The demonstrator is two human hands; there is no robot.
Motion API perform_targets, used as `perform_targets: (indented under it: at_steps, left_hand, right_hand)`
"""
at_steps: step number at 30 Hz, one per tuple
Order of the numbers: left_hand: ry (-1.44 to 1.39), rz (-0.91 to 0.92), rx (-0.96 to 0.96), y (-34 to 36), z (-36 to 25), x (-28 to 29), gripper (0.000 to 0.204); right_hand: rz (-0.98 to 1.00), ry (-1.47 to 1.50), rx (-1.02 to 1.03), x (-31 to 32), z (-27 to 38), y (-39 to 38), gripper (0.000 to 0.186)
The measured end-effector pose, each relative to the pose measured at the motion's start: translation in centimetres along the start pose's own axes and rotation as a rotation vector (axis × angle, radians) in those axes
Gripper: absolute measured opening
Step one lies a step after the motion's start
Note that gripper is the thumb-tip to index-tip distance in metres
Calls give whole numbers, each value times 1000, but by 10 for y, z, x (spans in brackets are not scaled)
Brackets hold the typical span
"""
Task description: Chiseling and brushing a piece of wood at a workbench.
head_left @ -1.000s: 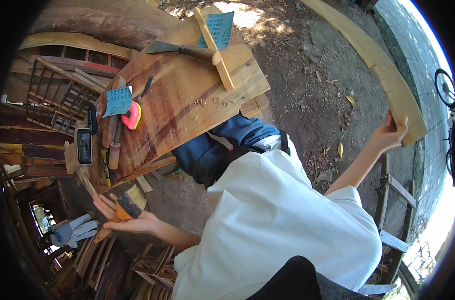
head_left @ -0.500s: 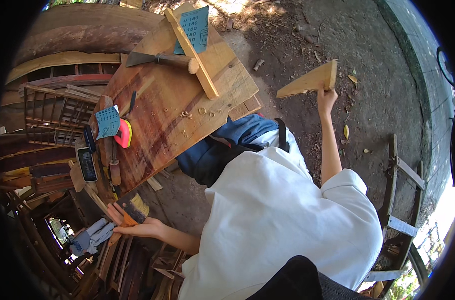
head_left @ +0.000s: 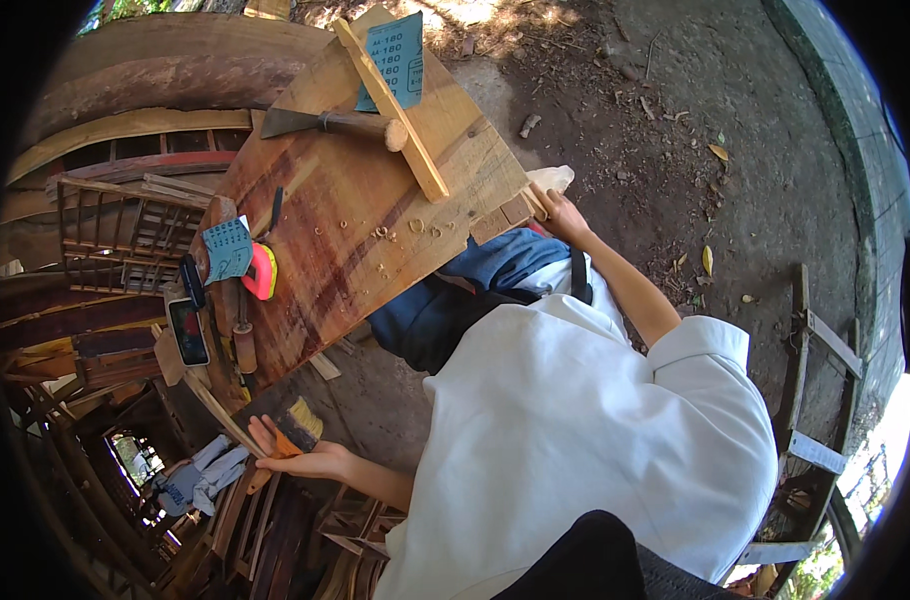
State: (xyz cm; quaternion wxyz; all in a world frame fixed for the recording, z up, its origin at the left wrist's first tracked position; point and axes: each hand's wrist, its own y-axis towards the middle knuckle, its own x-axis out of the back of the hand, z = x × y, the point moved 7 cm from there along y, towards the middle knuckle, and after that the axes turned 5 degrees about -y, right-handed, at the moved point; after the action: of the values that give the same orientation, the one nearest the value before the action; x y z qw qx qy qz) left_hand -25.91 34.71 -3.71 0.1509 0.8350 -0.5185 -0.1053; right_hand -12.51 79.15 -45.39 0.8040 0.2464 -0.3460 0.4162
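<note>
My left hand (head_left: pixel 293 459) is at the lower left, palm up and fingers stretched. It holds a flat paintbrush (head_left: pixel 300 424) with an orange handle, a dark ferrule and pale yellow bristles. My right hand (head_left: pixel 565 216) is at the right corner of the wooden worktable (head_left: pixel 325 265), fingers curled on a piece of wood (head_left: pixel 538 204) that shows only in part. Beyond the fingers sticks out a whitish, bright shape (head_left: pixel 552 179); whether it belongs to that wood I cannot tell.
On the table lie a wooden strip (head_left: pixel 390 105), blue-green sandpaper (head_left: pixel 400 65), a wood-handled chisel (head_left: pixel 360 125), curled shavings (head_left: pixel 417 226) and a pink tape measure (head_left: pixel 262 272). A phone (head_left: pixel 188 333) is at the left edge. Wooden frames (head_left: pixel 130 230) stand left; another person (head_left: pixel 197 480) is lower left.
My right hand has moved left from the open ground to the table corner, bringing the wedge-shaped wood, which is now mostly hidden. The left hand still holds the paintbrush. The view has shifted slightly.
</note>
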Motion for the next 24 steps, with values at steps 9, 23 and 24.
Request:
perform_targets:
  at_steps: [9,23,24]
  left_hand:
    - [-23,-89,73,-7,15,24,65]
    - [-251,-442,334,-33,64,94,70]
    - [-262,-481,361,-35,69,98,69]
  right_hand:
    - [130,-63,61,-1,6,2,88]
    - [666,-60,-389,118,-32,37,68]
    - [466,-45,-326,155,-14,58,62]
